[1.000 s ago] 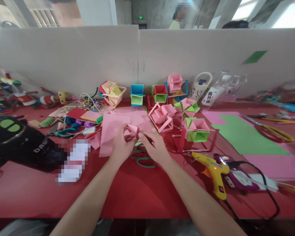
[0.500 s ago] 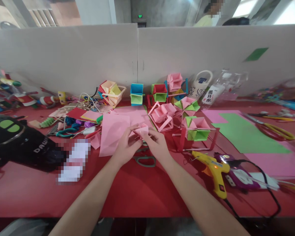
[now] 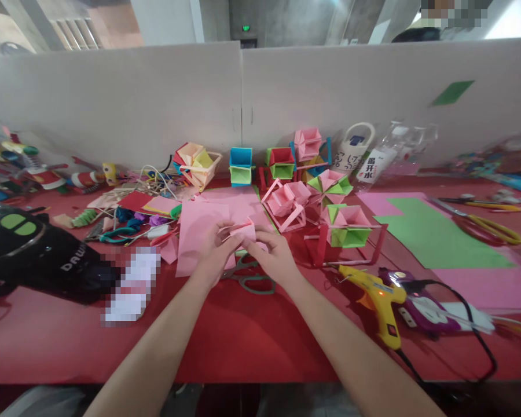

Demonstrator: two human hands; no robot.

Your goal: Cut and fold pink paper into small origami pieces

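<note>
Between my two hands is a small folded piece of pink paper point(image 3: 244, 231), held up over the table. My left hand point(image 3: 219, 249) grips it from the left with thumb and fingers closed. From the right, my right hand point(image 3: 269, 248) pinches the same piece, its thumb against the front. Part of the fold is hidden behind the fingers. Under my hands lie scissors with grey-green handles point(image 3: 257, 283). Flat pink sheets point(image 3: 202, 231) spread out just behind and to the left.
Folded-paper wheel models point(image 3: 349, 226) stand behind and to the right. A yellow glue gun point(image 3: 380, 301), its light on, rests beside a purple power strip point(image 3: 429, 313). A black DAWN-marked device point(image 3: 39, 255) lies left. Green paper point(image 3: 443, 231) and yellow-handled scissors point(image 3: 495, 229) lie right.
Both hands have shifted slightly left, and the pink paper has turned, showing a broader front face. More of the scissors beneath shows now. The person behind the partition has moved right.
</note>
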